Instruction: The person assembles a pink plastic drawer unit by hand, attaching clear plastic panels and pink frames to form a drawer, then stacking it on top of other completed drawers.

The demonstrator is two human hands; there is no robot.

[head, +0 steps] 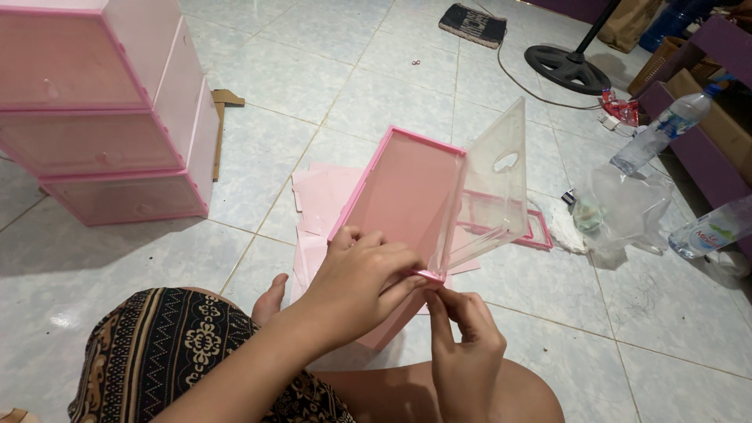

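Note:
A pink plastic panel with a darker pink frame [403, 188] stands tilted in front of me. A clear plastic door panel [497, 188] with an oval cut-out is hinged open along its right edge. My left hand [364, 274] grips the panel's lower edge. Just to the right, my right hand [462, 345] pinches the bottom corner where the clear door meets the pink frame. Under them lie several flat pale pink sheets [325, 200] on the tiled floor.
Three stacked pink box units [102, 117] stand at the left. A pink frame piece [540, 231], a clear plastic bag [619, 207], two water bottles [658, 129], a black fan base [568, 66], cardboard and purple furniture [728, 47] sit at the right. My patterned knee [172, 352] is below.

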